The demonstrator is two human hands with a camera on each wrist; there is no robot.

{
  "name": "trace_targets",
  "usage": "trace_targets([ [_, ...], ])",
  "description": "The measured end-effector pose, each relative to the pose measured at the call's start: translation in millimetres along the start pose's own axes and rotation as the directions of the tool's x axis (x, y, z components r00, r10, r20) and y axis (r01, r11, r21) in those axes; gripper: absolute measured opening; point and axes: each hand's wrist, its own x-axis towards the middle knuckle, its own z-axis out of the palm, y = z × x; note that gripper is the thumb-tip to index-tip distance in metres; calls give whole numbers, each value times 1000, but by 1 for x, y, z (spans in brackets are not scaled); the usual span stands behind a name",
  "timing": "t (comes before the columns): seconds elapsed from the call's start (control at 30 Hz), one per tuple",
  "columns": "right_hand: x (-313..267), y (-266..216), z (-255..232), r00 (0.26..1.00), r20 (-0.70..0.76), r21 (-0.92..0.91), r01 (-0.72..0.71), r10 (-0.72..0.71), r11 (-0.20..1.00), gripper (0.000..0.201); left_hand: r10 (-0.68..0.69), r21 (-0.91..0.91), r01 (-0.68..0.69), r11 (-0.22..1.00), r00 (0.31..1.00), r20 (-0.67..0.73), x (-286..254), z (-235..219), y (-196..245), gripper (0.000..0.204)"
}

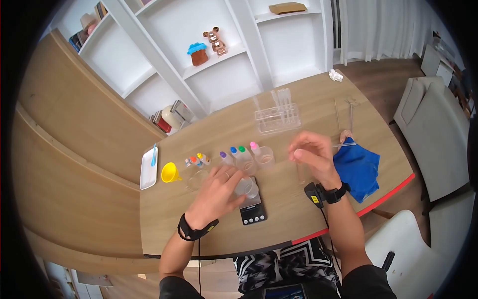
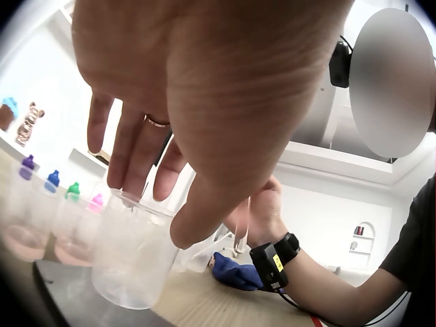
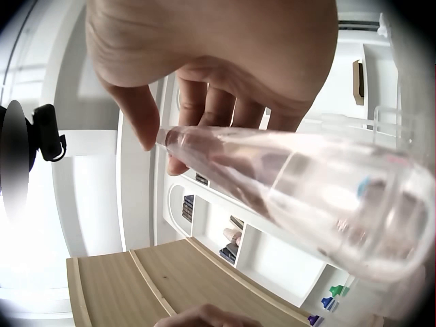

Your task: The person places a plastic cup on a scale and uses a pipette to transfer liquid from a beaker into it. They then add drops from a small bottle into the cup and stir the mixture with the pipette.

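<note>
A clear plastic cup (image 2: 129,266) stands on a black digital scale (image 1: 253,215). My left hand (image 1: 217,192) reaches over it, thumb at one side of the rim and fingertips at the other, holding it loosely. To the right, my right hand (image 1: 314,153) is raised above the table. Between its thumb and fingers it pinches the narrow-looking end of a clear test tube (image 3: 300,187), whose rounded end points toward the right side of the right wrist view. In the left wrist view the tube hangs below the right hand (image 2: 262,214).
Beyond the scale stand more clear cups (image 1: 266,158) and dropper bottles with coloured caps (image 1: 242,149). A yellow funnel (image 1: 170,172) and white tray (image 1: 148,169) lie left. A test tube rack (image 1: 278,119) stands at the back; a blue cloth (image 1: 357,172) lies right.
</note>
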Motion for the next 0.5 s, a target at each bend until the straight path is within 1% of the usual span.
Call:
trace_targets([
  [0.03,0,2,1,1000,13,-6,-2,2,1000,10,-22,-9,22,1000,1000,17,-6,2,-4,47],
  [0.13,1,5,5,999,37,-37,-26,28,999,10,-85,-46,84,995,996,-13,-20,14,-15,49],
  [0.23,0,11,11,996,72,-54,-54,58,997,11,-118,-85,116,990,993,-18,-24,18,-18,50],
  [0.37,-1,16,19,990,131,-45,-53,58,998,14,-91,-130,83,988,994,-58,-25,12,-15,53],
  [0.43,1,15,24,985,174,-77,24,-10,997,16,-103,-165,88,982,991,-83,-26,10,-15,51],
  [0.47,1,14,27,980,196,-90,62,-44,994,17,-101,-232,75,970,990,-100,-28,11,-17,50],
  [0.5,1,14,28,975,220,-110,57,-32,992,17,-99,-298,60,953,988,-117,-29,13,-20,50],
])
